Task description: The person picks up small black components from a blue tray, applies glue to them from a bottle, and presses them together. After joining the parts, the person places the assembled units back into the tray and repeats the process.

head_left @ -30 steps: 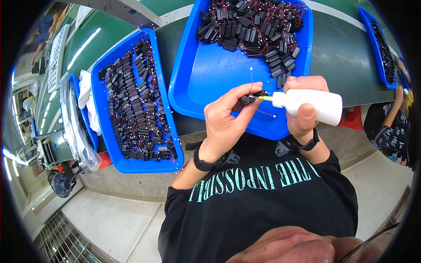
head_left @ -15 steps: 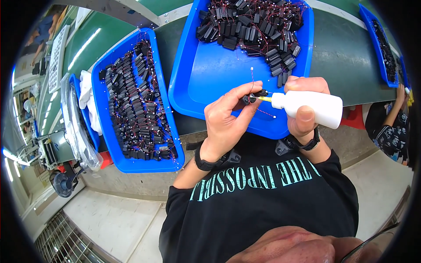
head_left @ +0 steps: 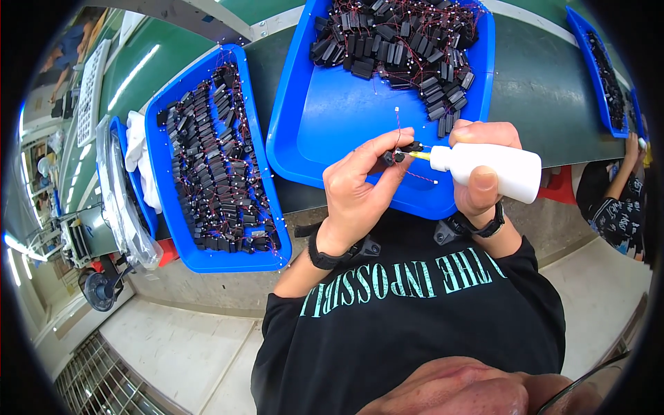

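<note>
My left hand (head_left: 361,187) pinches small black wired parts (head_left: 394,157) between thumb and fingers, over the near edge of the middle blue tray (head_left: 304,155). Thin red wires with white plugs stick out from the parts, one upward and one toward the lower right. In my right hand (head_left: 481,181) is a white squeeze bottle (head_left: 501,169), tilted so its yellowish needle tip (head_left: 418,155) points left. The tip is at the black parts; whether it touches them I cannot tell. My fingers hide much of what the left hand holds.
Many black wired parts (head_left: 394,52) are heaped at the middle tray's far end. To the left, another blue tray (head_left: 266,173) holds rows of similar parts. A third blue tray (head_left: 588,62) stands at the far right, near another person's arm (head_left: 628,162). A clear plastic bag (head_left: 128,207) hangs at the left.
Almost nothing differs. The bottle and the parts in my left hand have shifted very slightly to the right; both hands keep their hold.
</note>
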Available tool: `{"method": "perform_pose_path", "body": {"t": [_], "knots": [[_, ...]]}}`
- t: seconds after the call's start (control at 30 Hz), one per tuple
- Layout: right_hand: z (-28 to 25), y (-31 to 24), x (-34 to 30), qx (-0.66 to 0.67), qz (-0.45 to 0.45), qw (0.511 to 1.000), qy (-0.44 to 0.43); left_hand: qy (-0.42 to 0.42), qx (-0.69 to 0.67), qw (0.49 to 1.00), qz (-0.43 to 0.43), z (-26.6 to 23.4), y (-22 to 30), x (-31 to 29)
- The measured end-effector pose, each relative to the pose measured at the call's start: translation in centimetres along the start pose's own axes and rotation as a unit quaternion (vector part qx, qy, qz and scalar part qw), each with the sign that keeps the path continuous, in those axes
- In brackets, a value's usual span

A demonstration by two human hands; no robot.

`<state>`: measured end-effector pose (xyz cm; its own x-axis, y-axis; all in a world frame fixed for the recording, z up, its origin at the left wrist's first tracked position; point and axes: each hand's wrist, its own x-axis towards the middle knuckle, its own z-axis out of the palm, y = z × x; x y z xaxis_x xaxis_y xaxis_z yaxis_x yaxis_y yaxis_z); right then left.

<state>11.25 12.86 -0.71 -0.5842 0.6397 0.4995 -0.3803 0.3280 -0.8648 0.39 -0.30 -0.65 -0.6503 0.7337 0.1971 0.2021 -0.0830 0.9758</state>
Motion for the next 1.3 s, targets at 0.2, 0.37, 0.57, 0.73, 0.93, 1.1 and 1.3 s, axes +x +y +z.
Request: {"method": "perform_pose_path", "body": {"t": [0.2, 0.37, 0.57, 0.73, 0.93, 1.1, 1.3], "knots": [[0.2, 0.0, 0.2, 0.004, -0.009, 1.000, 0.004, -0.003, 0.006, 1.000, 0.004, 0.0, 0.1, 0.1], [0.3, -0.1, 0.2, 0.011, 0.001, 1.000, 0.018, -0.001, 0.001, 1.000, 0.001, 0.1, 0.0, 0.1], [0.4, 0.3, -0.1, -0.003, -0.038, 0.997, 0.067, 0.010, 0.022, 1.000, -0.002, 0.0, 0.3, 0.1], [0.3, -1.1, 0.6, 0.105, -0.091, 0.990, 0.023, 0.014, 0.025, 0.999, -0.018, 0.2, 0.3, 0.2], [0.3, -1.6, 0.1, 0.005, -0.117, 0.990, -0.084, 0.027, 0.023, 0.999, -0.018, 0.4, 0.2, 0.1], [0.7, -1.3, -0.2, -0.032, -0.076, 0.996, -0.045, 0.018, 0.030, 0.999, -0.029, 0.3, 0.3, 0.2], [0.2, -0.6, 0.5, -0.019, -0.109, 0.992, -0.067, 0.017, 0.024, 0.999, -0.027, 0.2, 0.3, 0.2]]}}
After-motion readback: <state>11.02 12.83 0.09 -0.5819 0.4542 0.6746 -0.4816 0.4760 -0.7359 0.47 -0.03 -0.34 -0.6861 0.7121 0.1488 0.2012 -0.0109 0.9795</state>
